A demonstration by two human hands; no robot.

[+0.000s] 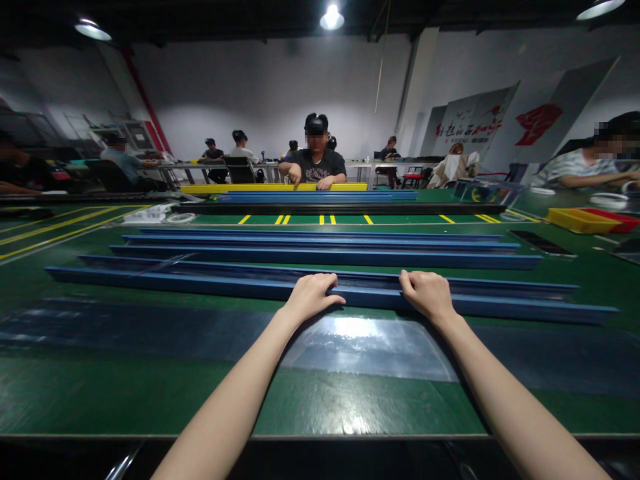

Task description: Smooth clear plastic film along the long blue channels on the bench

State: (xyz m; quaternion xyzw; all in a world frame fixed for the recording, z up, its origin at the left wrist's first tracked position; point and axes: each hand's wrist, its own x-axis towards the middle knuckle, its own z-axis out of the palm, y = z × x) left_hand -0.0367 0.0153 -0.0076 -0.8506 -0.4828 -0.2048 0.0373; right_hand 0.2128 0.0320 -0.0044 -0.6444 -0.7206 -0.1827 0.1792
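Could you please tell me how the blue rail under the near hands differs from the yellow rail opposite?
Colour: the near blue rail is dark blue, the yellow rail bright yellow. Place: the near blue rail lies close, gripped by the left hand and right hand; the yellow rail lies far across, under another person's hands. Both are long, straight and lie crosswise.

A green table (125, 400) marked with yellow lines (325, 219) is covered near its front edge by a dark glossy sheet (360, 343). A yellow tray (575, 220) and a red tray (619, 219) are set at the far right. Opposite, a person in a dark T-shirt (315, 165) is seated behind a yellow rail (250, 189).
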